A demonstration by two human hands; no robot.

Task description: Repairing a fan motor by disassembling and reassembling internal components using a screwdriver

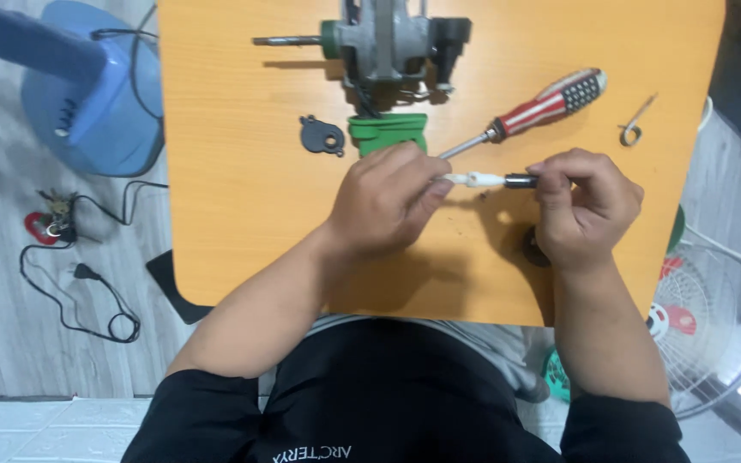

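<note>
We see an orange wooden counter [233, 214]. On it lie a grey motor [383, 39] at the far edge, a green plastic part [388, 130], a small dark plate [322, 135], a red-striped screwdriver [535, 109] and a metal ring pin [635, 125].

Looks like a home corner turned into a small repair spot for electric fans, not a fitted workshop. Low orange wood-look surface [233, 214] set directly on a pale grey plank floor [2, 343], with white tiles along the near edge. Stripped grey metal fan motor with a protruding shaft [379, 39] lying on top, beside a screwdriver with a red-and-white striped handle [542, 105], a dark flat plastic cover plate [322, 135] and a green plastic part [388, 130]. Blue plastic fan base [87, 94] on the floor at one side, a round white wire fan guard [718, 317] at the other, loose black power cord with plug [87, 296] trailing nearby.
</note>
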